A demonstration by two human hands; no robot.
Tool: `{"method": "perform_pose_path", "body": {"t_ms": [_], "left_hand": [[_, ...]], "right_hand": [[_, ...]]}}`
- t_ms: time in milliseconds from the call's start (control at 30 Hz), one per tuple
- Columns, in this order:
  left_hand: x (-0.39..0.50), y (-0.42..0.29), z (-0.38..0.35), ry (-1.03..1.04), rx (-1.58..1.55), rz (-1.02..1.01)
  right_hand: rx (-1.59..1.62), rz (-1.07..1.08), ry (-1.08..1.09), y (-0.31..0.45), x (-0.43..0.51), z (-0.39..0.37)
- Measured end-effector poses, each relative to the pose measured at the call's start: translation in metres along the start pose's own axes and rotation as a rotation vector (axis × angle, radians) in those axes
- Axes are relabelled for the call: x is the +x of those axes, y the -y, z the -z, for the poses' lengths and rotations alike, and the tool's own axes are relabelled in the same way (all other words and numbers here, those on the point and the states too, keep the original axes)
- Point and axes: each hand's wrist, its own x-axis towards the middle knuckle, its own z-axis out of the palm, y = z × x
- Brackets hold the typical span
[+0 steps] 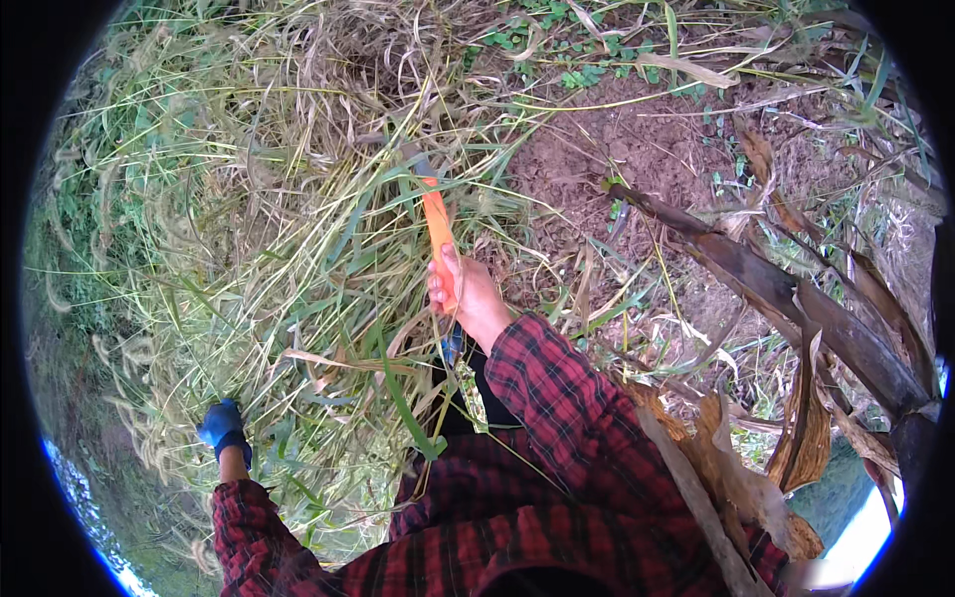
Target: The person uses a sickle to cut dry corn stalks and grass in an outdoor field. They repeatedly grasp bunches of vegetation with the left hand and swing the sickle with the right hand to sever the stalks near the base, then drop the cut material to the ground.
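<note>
My right hand [466,287], bare, is closed around the orange handle of a sickle [435,216]. The metal blade begins above the handle and runs in among grass stems, which partly hide it. At the lower left, my left hand [221,427] wears a blue glove and rests against the tall grass [298,298]; its fingers are mostly hidden, so whether it grips stems cannot be told. Long green and straw-coloured stems lie between the two hands, leaning over one another.
Reddish bare soil [619,149] shows at the upper right. A thick brown dried stalk [791,298] with withered leaves [802,425] slants across the right side, near my right sleeve. Small green-leaved plants [582,74] grow at the top.
</note>
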Motion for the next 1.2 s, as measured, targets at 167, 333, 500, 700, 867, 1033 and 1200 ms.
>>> {"method": "perform_pose_path", "body": {"t_ms": [167, 333, 500, 700, 867, 1033, 1200], "left_hand": [[0.005, -0.022, 0.045, -0.031, 0.106, -0.138], [0.030, 0.022, 0.025, 0.137, -0.235, -0.062], [0.027, 0.058, 0.026, 0.118, -0.364, 0.029], [0.025, 0.133, 0.050, -0.001, -0.863, 0.123], [-0.023, 0.134, 0.182, -0.485, -1.149, -0.161], [-0.139, -0.159, 0.341, -0.390, -1.234, -1.151], [-0.152, -0.378, 0.300, -0.634, -0.212, -1.379]], "right_hand": [[-0.052, 0.388, -0.212, 0.025, -0.043, 0.051], [-0.300, 0.235, -0.517, 0.025, -0.127, 0.151], [0.017, 0.521, -0.533, 0.059, -0.060, 0.129], [-0.020, 0.383, -0.050, 0.075, 0.048, -0.004], [-1.029, 0.032, 0.089, -0.052, 0.045, -0.007], [-1.193, 0.058, -0.092, -0.065, 0.068, 0.031], [-0.951, -0.091, 0.119, -0.067, 0.048, -0.002]]}}
